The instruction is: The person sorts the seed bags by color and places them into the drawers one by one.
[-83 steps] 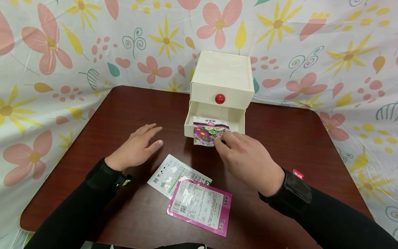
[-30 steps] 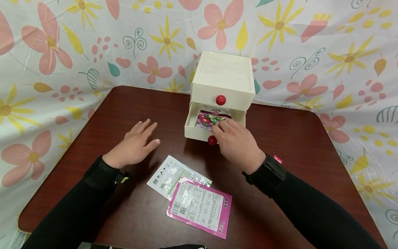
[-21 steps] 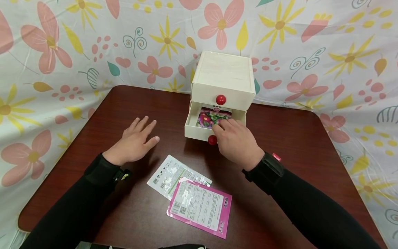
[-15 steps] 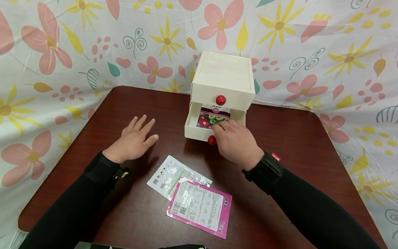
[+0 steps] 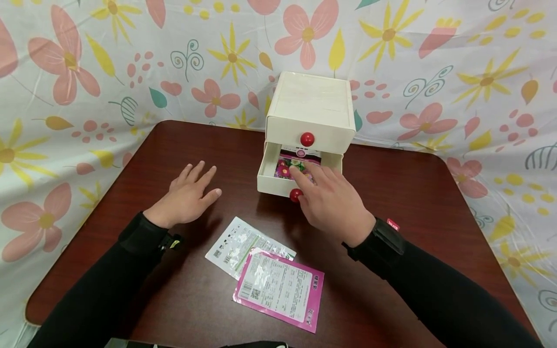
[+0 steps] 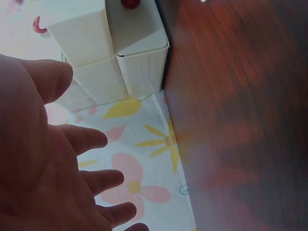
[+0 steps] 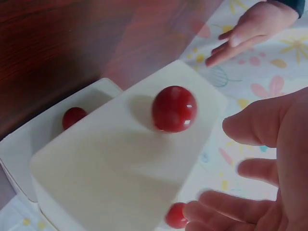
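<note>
A seed packet with printed flowers (image 5: pixel 285 166) lies inside the pulled-out drawer (image 5: pixel 275 184) of a small cream cabinet (image 5: pixel 315 99). Over the drawer's right front is my right hand (image 5: pixel 332 200), fingers straightened and holding nothing; it covers part of the packet. The red knob (image 7: pixel 174 109) on this drawer's front shows large in the right wrist view, with the fingers apart from it. To the left, my left hand (image 5: pixel 184 195) hovers over the table, fingers spread, with nothing in it.
Two more packets, one white and green (image 5: pixel 241 241) and one pink-edged (image 5: pixel 280 290), lie overlapping on the dark wooden table (image 5: pixel 174 299) in front. Above the pulled-out drawer is a closed one with a red knob (image 5: pixel 307 139). A flowered cloth (image 5: pixel 165 58) hangs behind.
My right hand lowered the flower packet from the drawer's front edge into the drawer. Its fingers have since straightened and let the packet go. My left hand shifted slightly, fingers spreading.
</note>
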The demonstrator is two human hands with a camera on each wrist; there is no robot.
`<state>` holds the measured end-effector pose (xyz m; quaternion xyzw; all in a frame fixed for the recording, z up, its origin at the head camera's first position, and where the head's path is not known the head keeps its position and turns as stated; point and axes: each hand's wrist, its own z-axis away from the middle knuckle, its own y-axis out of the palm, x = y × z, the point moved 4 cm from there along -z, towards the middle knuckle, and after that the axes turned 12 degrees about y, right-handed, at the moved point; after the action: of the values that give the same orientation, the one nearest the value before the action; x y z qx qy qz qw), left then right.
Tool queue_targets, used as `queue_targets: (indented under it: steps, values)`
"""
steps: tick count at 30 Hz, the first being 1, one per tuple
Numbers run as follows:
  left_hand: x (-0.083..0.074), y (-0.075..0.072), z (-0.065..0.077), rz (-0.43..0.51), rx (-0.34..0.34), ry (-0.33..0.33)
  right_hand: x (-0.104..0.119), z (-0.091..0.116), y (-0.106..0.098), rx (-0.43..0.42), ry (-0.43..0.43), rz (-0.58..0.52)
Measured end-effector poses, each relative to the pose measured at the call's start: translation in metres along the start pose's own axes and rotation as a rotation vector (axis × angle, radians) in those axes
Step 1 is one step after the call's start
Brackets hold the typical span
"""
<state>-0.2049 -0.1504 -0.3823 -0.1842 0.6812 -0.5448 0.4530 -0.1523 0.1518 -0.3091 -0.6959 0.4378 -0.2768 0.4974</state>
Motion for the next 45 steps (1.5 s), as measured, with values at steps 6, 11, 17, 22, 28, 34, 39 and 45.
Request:
queue_targets:
  steps: [6,11,17,22,28,34,39,45]
  values:
    - [0.000,0.000,0.001,0.013,-0.012,0.010,0.007,0.008,-0.017,-0.031,-0.019,-0.051]
    - [-0.001,0.004,0.003,0.026,-0.013,0.031,0.014,0.020,-0.028,-0.066,-0.055,-0.077]
    - [-0.003,0.005,0.006,0.057,-0.023,0.061,0.014,0.031,-0.038,-0.077,-0.068,-0.119]
    - [-0.005,0.005,0.008,0.087,-0.033,0.070,0.010,0.038,-0.042,-0.045,-0.080,-0.153]
    - [-0.007,0.004,0.015,0.130,-0.035,0.070,0.007,0.050,-0.042,0.059,-0.077,-0.193]
    - [-0.014,0.007,0.026,0.182,-0.006,0.104,0.001,0.060,-0.036,0.199,-0.060,-0.162]
    - [-0.026,0.008,0.034,0.193,0.021,0.172,-0.007,0.069,-0.028,0.285,0.004,-0.181]
    - [-0.040,0.010,0.041,0.190,0.022,0.264,-0.012,0.076,-0.018,0.415,0.060,-0.227]
